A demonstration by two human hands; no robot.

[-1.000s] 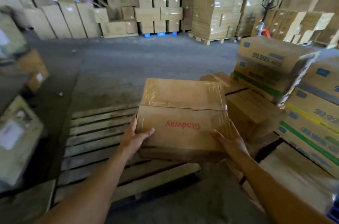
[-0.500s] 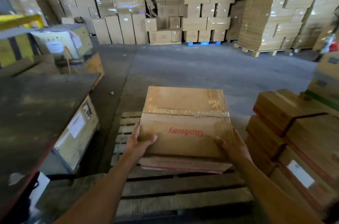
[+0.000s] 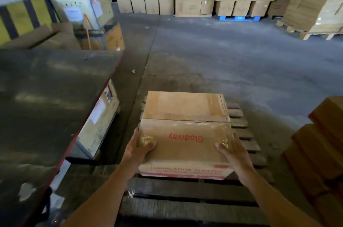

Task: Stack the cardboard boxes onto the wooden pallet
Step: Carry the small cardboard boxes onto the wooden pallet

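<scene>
Over pallet (image 3: 185, 192) — box (image 3: 183, 108), table (image 3: 46, 96) left, stacks (image 3: 319, 152) right

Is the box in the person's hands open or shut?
Shut. The cardboard box has flaps lying flat, shiny tape across their seam.

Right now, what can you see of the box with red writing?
The cardboard box is brown, its top flaps sealed with glossy clear tape. Red "Glodway" lettering reads upside down on top, more red print on the near side. The left hand and right hand grip its near corners over the wooden pallet; whether it rests there is unclear.
</scene>
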